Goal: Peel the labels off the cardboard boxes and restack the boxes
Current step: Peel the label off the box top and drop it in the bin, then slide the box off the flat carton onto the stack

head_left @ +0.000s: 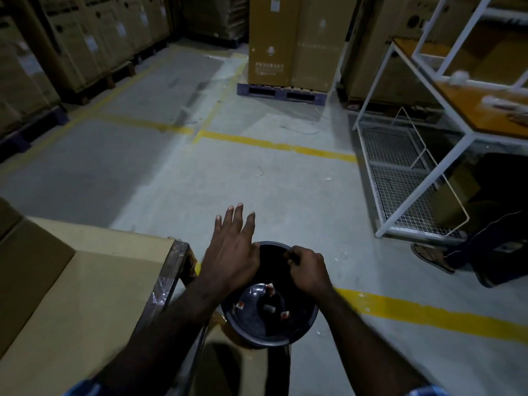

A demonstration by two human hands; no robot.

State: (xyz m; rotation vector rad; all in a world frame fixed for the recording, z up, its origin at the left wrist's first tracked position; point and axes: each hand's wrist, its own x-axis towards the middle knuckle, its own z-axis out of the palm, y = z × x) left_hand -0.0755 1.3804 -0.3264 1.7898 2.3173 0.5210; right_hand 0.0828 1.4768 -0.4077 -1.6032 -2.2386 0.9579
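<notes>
Tan cardboard box (85, 281) lower left; peeled label scraps (268, 308) inside black bin (303, 324).

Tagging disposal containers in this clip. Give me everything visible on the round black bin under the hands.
The round black bin looks like glossy plastic, open-topped and upright on the grey concrete floor, right of the large cardboard box. Several small peeled label scraps, white with red, lie inside at the bottom. The left hand hovers spread over its far rim; the right hand, curled, is above the rim's right side. Contact with the rim is unclear.

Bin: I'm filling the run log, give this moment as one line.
left hand open over bin | right hand curled above bin | label scraps inside | box left
</notes>
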